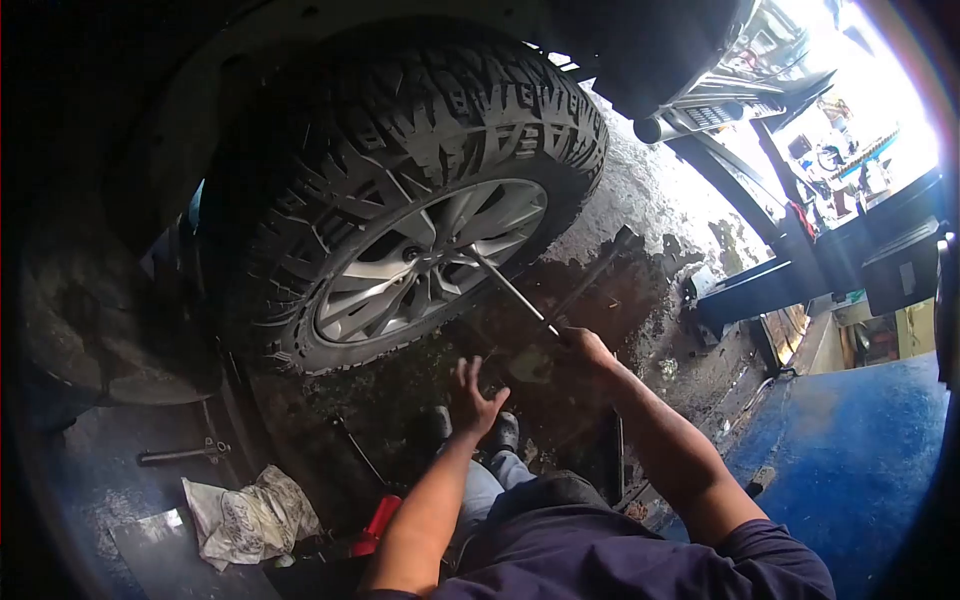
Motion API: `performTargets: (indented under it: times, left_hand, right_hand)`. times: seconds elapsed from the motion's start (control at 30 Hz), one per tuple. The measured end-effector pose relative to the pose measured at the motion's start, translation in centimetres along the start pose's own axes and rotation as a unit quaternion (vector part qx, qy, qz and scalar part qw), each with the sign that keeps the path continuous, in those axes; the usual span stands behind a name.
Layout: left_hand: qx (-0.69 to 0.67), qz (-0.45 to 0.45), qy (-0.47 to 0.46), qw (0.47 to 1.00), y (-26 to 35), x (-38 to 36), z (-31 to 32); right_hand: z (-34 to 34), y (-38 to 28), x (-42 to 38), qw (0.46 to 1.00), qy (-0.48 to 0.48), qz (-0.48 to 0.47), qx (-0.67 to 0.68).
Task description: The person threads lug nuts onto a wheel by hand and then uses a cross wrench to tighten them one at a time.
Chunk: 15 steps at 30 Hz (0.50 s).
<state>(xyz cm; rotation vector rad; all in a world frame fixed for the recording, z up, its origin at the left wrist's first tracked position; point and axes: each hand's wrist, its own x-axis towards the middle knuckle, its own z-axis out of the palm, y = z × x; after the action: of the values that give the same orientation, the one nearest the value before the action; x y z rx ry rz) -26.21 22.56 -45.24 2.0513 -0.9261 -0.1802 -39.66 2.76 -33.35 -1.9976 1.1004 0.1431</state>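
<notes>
The right hand point(583, 345), at centre frame, is clamped on the near end of a cross wrench point(545, 300). One bar of the wrench runs up and to the left, and its socket end sits on the alloy wheel point(430, 260) close to the hub. The other bar crosses it and points to the upper right. The left hand point(472, 392), just below and to the left of the wrench, is open with fingers spread and holds nothing. The wheel carries a knobby tyre point(420, 120) filling the upper left and centre of the frame. At lower left, a crumpled white rag point(250, 515) lies on the floor, with a red-handled tool point(375, 525) just beside it to the right.
</notes>
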Motion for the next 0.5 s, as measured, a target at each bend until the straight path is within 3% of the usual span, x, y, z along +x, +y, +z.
performTargets:
  times: [0.07, 0.1, 0.2, 0.33, 0.37, 0.4, 0.43, 0.47, 0.5]
  left_hand:
    - [-0.099, -0.118, -0.250, 0.956, -5.4, 0.6, 4.4]
    - [-0.090, -0.050, -0.180, 0.978, -5.3, 0.3, 5.1]
    - [-0.070, -0.070, -0.198, 0.975, -5.2, 0.0, 5.1]
    - [-0.031, -0.080, -0.189, 0.978, -6.6, -0.7, 4.2]
    - [-0.006, -0.148, -0.257, 0.955, -4.1, 1.0, 1.5]
    - [-0.013, -0.222, -0.466, 0.856, -0.8, 5.9, -4.2]
    - [-0.261, -0.339, -0.457, 0.780, 4.3, 9.2, -11.0]
    - [-0.432, -0.190, -0.426, 0.772, 11.4, 11.8, -18.5]
    - [-0.572, -0.173, -0.386, 0.703, 12.4, 13.0, -22.0]
  right_hand:
    - [-0.5, 0.0, -0.4, 1.000, -0.013, 0.003, 0.007]
    - [-1.6, -1.1, -1.4, 0.998, -0.036, 0.030, 0.032]
    - [-3.3, 2.4, -2.6, 0.982, -0.155, 0.086, 0.069]
    - [0.7, 6.7, -4.8, 0.997, -0.020, 0.068, -0.021]
    - [2.1, 8.0, -4.3, 0.996, 0.023, 0.046, -0.079]
    - [2.8, 8.6, -3.6, 0.988, 0.068, 0.023, -0.135]
    - [1.3, 7.7, -3.8, 0.987, 0.076, 0.040, -0.135]
    - [-0.2, 5.9, -3.6, 0.993, 0.034, 0.057, -0.095]
    - [-1.2, 4.3, -4.0, 0.995, -0.017, 0.081, -0.055]
